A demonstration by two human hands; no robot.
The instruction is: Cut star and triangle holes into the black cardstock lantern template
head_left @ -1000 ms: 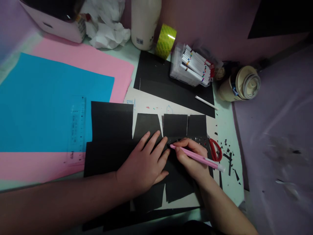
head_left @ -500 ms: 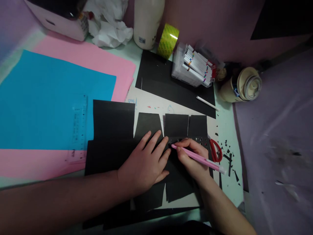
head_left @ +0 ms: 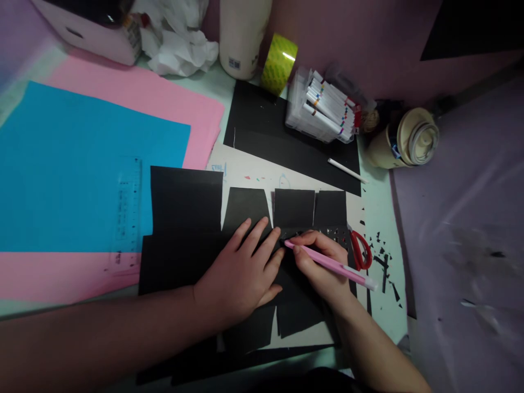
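Observation:
My left hand (head_left: pixel 241 267) lies flat with fingers spread on a cut and folded sheet of black paper (head_left: pixel 184 256), pressing it down. In my right hand (head_left: pixel 323 262) is a slim pink pen-style craft knife (head_left: pixel 323 260), held like a pen. Its tip meets the paper just beside my left fingertips; the exact point of contact is too small to make out. A row of small cut-out holes runs through the paper to the right of the tip, partly behind my right hand. The black sheet has separate flaps along its top and bottom edges.
Red-handled scissors (head_left: pixel 360 250) lie partly under the paper, by black scraps (head_left: pixel 385 267). Left are blue paper (head_left: pixel 94 180), pink paper (head_left: pixel 200 109) and a clear ruler (head_left: pixel 126 213). Behind stand yellow-green tape (head_left: pixel 279 64), a marker box (head_left: pixel 297 109) and a lidded cup (head_left: pixel 403 139).
The whole view has shifted slightly, with the things on the left sliding a little leftward. Both hands and the craft knife keep nearly the same place on the black paper.

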